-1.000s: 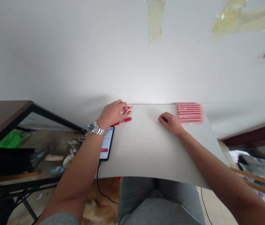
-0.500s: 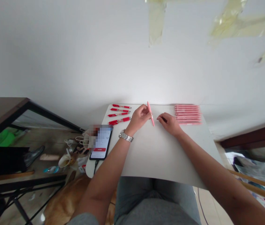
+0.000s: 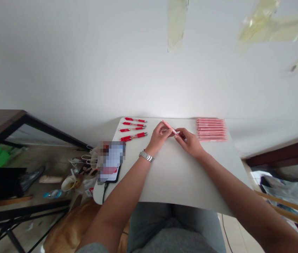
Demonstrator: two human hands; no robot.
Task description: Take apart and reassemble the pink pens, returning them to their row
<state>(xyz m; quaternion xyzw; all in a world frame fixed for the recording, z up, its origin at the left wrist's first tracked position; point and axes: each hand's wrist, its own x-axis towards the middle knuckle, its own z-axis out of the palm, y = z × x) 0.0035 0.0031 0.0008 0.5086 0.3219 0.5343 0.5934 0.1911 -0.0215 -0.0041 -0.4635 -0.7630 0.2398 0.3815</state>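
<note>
A pink pen [image 3: 167, 125] is held slantwise above the white table [image 3: 170, 175], its upper end pointing away to the left. My left hand [image 3: 158, 136] pinches it near the middle, with the fingers closed. The thumb and fingers of my right hand [image 3: 191, 142] close on its lower right end, hiding the tip. Several similar pink pens [image 3: 211, 129] lie in a neat stack to the right of my right hand. Left of my left hand, several red pens [image 3: 134, 124] rest on the table, some apart and some touching.
A phone [image 3: 112, 161] with a cable lies at the table's left edge. The wall [image 3: 138, 70] rises directly behind the table. A dog [image 3: 71, 228] is on the floor at lower left, near clutter and a black-framed table [image 3: 4, 123].
The pink pen has turned from nearly upright to a slant, its lower end swinging right. My right hand has moved left and taken hold of that end.
</note>
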